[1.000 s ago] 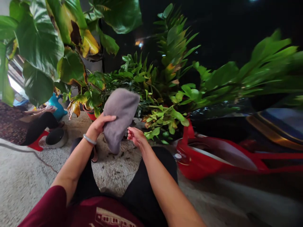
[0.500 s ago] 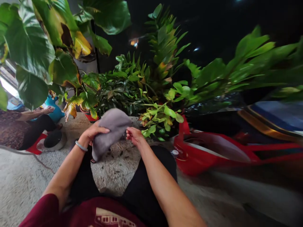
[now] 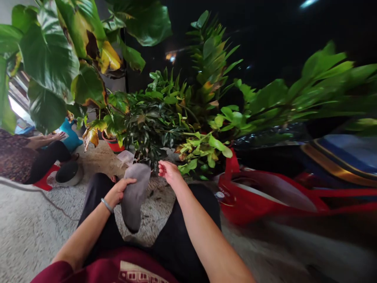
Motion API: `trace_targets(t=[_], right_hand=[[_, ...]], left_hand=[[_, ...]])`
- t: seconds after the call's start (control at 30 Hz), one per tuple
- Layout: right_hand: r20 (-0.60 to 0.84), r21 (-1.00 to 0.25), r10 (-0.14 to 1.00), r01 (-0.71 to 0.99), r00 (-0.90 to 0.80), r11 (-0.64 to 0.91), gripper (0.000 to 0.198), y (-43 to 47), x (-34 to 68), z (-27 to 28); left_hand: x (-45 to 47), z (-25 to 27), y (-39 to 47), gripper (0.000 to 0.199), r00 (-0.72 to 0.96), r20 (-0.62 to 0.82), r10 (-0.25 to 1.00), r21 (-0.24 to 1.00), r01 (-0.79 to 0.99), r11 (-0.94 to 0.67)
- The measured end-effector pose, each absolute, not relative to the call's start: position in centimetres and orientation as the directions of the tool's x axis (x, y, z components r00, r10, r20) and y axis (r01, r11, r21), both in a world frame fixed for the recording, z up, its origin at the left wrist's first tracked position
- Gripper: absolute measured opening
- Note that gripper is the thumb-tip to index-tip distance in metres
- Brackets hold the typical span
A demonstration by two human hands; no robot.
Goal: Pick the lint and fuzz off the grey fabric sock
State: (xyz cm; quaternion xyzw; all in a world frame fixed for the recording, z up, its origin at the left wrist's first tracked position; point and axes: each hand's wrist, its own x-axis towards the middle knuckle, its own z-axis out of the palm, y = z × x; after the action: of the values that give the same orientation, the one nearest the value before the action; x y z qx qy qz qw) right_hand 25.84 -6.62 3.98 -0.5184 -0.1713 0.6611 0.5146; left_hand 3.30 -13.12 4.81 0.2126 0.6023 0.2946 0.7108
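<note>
My left hand (image 3: pixel 117 192) is closed on a grey insole (image 3: pixel 136 198), with the thumb lying on its upper face. The insole hangs over the gap between my knees, wider end up and narrower end pointing down toward me. My right hand (image 3: pixel 169 173) is held to the right of the insole's top, apart from it, with thumb and fingers pinched together. Whatever is in that pinch is too small to make out.
Leafy potted plants fill the space in front, one in a red pot (image 3: pixel 114 144). A red bag (image 3: pixel 253 192) stands by my right knee. At left, another person (image 3: pixel 17 157) sits near a dark round pot (image 3: pixel 68 173). A cable (image 3: pixel 50 200) crosses the floor.
The insole has swung down and turned, showing its long shape. My left hand has lowered slightly. My right hand stays pinched, nearly in the same place.
</note>
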Motion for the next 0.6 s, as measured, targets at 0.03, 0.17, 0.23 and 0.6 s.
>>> trace_targets(t=[0.03, 0.17, 0.23, 0.6], right_hand=[[-0.513, -0.760, 0.855, -0.501, 0.071, -0.414, 0.016, -6.6, 25.9, 3.9], [-0.520, -0.761, 0.851, -0.494, 0.077, -0.421, 0.018, -7.2, 26.4, 3.8], [-0.519, -0.759, 0.853, -0.488, 0.055, -0.431, 0.018, -8.1, 26.6, 3.9], [-0.301, -0.846, 0.937, -0.403, -0.180, -0.349, 0.049, -16.1, 19.1, 3.5]], left_hand=[[3.3, 4.3, -14.1, 0.023, 0.137, -0.738, 0.661, 0.639, -0.174, 0.749], [3.4, 5.5, -14.7, 0.037, 0.114, -0.600, 0.792, 0.751, -0.260, 0.607], [3.7, 6.9, -14.0, 0.041, 0.043, -0.529, 0.847, 0.793, -0.330, 0.512], [7.2, 6.0, -12.6, 0.043, 0.010, -0.554, 0.832, 0.749, -0.430, 0.504]])
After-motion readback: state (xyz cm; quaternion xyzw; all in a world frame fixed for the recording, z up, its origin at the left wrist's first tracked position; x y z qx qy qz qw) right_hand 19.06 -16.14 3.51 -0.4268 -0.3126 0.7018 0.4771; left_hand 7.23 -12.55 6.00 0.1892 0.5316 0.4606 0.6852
